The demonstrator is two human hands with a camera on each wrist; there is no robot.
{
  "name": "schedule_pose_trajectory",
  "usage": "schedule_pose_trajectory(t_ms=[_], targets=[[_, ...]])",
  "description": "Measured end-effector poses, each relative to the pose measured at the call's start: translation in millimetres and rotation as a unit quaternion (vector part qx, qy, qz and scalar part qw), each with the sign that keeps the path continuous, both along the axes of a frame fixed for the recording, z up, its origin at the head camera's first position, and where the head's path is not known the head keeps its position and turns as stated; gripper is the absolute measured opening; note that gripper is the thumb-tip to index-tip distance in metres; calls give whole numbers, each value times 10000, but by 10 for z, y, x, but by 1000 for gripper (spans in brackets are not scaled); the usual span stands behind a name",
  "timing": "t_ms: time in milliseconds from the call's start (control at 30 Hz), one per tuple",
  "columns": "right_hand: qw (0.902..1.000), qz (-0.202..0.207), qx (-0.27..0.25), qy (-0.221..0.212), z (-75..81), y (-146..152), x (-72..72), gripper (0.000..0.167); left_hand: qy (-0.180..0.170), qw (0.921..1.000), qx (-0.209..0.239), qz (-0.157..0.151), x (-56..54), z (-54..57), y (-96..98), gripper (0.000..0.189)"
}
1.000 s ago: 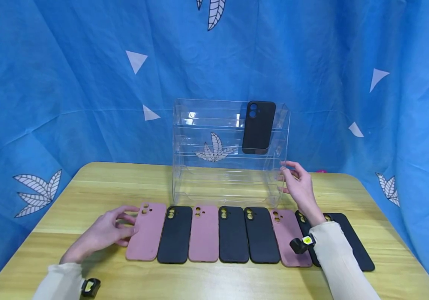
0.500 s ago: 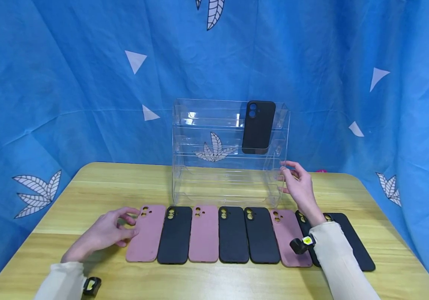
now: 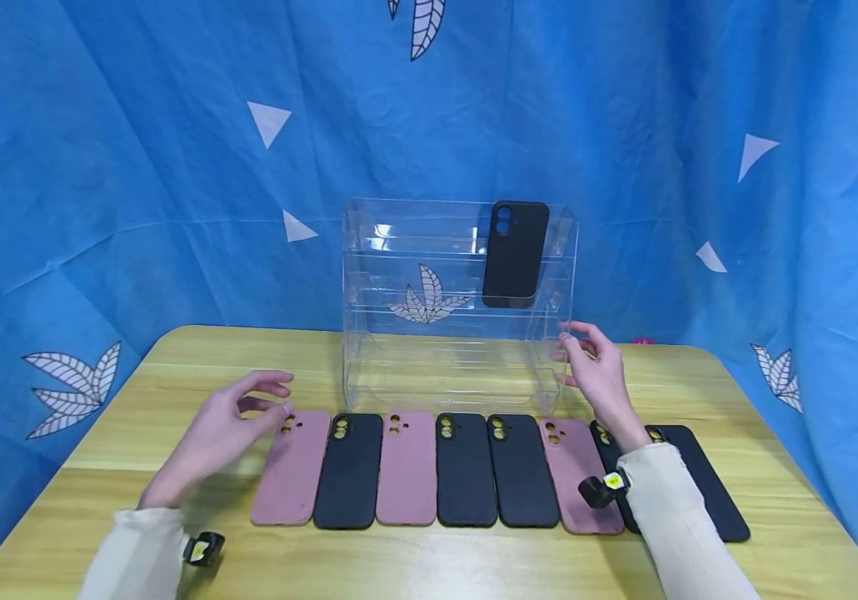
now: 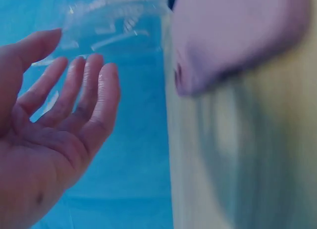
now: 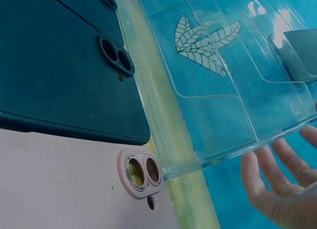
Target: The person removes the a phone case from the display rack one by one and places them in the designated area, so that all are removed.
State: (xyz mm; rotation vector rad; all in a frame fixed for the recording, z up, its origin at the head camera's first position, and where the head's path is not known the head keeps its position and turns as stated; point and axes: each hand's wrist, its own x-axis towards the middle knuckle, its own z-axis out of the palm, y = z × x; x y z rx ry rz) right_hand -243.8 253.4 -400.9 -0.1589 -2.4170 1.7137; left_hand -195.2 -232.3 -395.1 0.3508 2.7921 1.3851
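Observation:
My left hand (image 3: 230, 429) hovers over the top end of the leftmost pink phone case (image 3: 290, 471), fingers spread and holding nothing. In the left wrist view its palm and bent-forward fingers (image 4: 108, 85) are apart from the case. My right hand (image 3: 600, 371) touches the right side panel of a clear tiered display rack (image 3: 459, 371); in the right wrist view the fingertips lie along the panel's outer edge. A black phone case (image 3: 516, 254) leans upright in an upper tier of the rack, at its right end.
In front of the rack, a row of phone cases lies flat on the wooden table (image 3: 429, 567), among them a black case (image 3: 349, 471), another pink case (image 3: 408, 467) and a far-right black case (image 3: 706, 483). A blue curtain (image 3: 174, 167) hangs behind.
My left hand has lifted off the side of the leftmost pink case and moved up and forward over its camera end. My right hand stays at the rack's side.

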Motion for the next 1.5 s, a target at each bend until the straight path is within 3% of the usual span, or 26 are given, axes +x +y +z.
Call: schedule_pose_trajectory(t_ms=[300,533,900,1500], targets=[[9999,25,92,-69,28,-12,7,48,110,9946,1034,44,-74,138,326,39],[10000,25,44,-71,44,-11,3,48,364,9863,1588,-245,-187,235,569,39],[10000,1,84,-30,27,-10,-11,47,358,9801,1837,-654,-330,408,1012,38],[10000,-7,46,-55,12,-3,5,47,984,9699,1996,-989,-576,642,1579,37]])
